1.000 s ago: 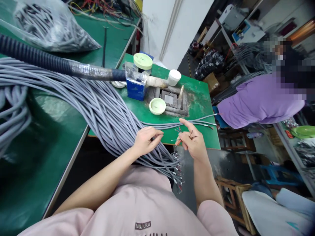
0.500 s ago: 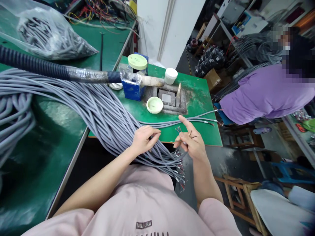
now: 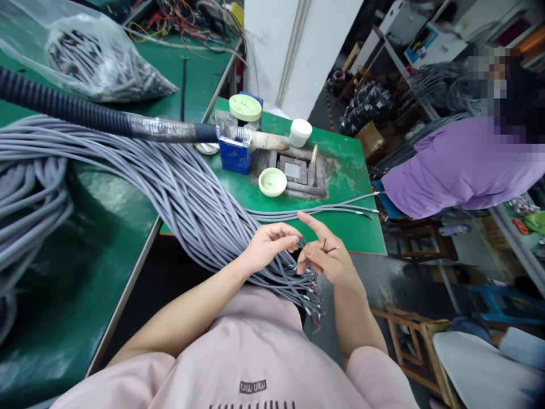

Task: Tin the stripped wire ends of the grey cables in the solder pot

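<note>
My right hand (image 3: 330,258) grips the stripped end of a grey cable, thumb and lower fingers closed and the index finger stretched out. Thin coloured wires (image 3: 302,242) fan from it toward my left hand (image 3: 272,244). The thumb and fingertips of my left hand are pinched on those wires. Below both hands hangs a thick bundle of grey cables (image 3: 204,199), whose stripped ends (image 3: 314,307) show coloured cores. A few separate grey cables (image 3: 293,215) lie across the green table beyond my hands.
On the green table (image 3: 349,165) stand a solder pot (image 3: 293,170), a pale green dish (image 3: 272,183), a white tub (image 3: 300,132) and a blue box (image 3: 235,156). A black corrugated hose (image 3: 166,128) crosses above the cables. A person in purple (image 3: 460,159) sits at right.
My left hand has moved right, from beside the bundle to the wires at my right hand, and pinches them. My right hand has shifted slightly left.
</note>
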{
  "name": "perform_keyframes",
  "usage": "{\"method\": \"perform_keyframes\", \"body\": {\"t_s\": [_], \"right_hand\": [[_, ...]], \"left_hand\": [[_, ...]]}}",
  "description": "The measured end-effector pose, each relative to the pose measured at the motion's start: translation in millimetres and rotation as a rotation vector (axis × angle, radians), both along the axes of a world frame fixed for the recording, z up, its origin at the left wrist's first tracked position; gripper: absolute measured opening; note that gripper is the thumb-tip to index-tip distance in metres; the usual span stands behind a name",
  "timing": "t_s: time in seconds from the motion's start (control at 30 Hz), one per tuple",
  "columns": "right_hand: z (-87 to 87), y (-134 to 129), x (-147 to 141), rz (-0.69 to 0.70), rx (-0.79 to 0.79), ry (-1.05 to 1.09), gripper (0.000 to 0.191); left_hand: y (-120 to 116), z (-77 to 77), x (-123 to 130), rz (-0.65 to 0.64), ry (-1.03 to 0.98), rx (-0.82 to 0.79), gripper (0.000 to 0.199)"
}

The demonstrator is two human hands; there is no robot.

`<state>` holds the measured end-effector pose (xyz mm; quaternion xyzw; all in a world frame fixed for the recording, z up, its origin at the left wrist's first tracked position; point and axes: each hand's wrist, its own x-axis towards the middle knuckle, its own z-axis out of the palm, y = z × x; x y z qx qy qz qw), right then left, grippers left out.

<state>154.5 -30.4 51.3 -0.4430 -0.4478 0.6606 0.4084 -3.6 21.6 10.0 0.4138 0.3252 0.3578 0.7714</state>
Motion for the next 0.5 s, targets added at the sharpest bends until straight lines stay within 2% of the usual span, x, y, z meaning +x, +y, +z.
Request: {"method": "perform_keyframes", "body": {"t_s": [0.2, 0.37, 0.5], "right_hand": [[-4.2, 0.9, -3.6, 0.053, 0.007, 0.006, 0.073], [-6.0, 0.5, -7.4, 0.024, -0.006, -0.008, 0.077], [-4.8, 0.3, -10.4, 0.025, 0.018, -0.047, 0.070]], "left_hand": [[-2.8, -6.7, -2.3, -0.072, -0.106, -0.096, 0.036], [-2.6, -6.7, -6.5, -0.082, -0.094, -0.059, 0.035], [-4.3, -6.3, -6.8, -0.066, -0.100, -0.023, 0.032]]}}
